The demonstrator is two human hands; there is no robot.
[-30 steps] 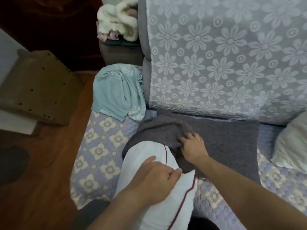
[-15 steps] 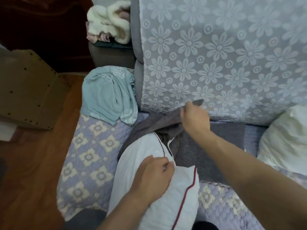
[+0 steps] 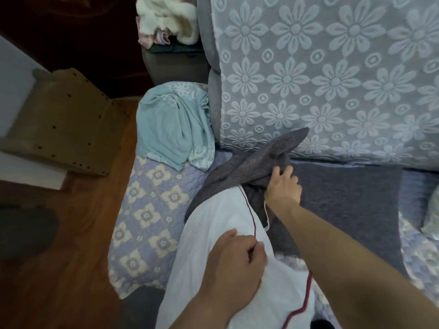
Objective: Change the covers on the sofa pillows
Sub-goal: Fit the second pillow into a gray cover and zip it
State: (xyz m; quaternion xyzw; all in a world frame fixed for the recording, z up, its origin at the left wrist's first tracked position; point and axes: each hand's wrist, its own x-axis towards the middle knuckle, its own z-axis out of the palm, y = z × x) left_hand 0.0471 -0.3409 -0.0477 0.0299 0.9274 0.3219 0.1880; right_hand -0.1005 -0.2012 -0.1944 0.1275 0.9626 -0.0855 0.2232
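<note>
Head view is showing the grey cover (image 3: 249, 162) sitting only over the far end of the white pillow (image 3: 228, 245) on the sofa seat (image 3: 147, 210) — most is remaining bare. Right hand (image 3: 282, 186) is gripping the cover's edge; left hand (image 3: 235, 262) is pinching the pillow's piping. The cover's opening is staying hidden — folds are masking it.

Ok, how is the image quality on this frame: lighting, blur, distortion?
Head view: dim, bluish light; the floor at left falls into deep shadow. Wide-angle bending curves the sofa back. Both hands and the grey cover look sharp enough; no glare.
</note>
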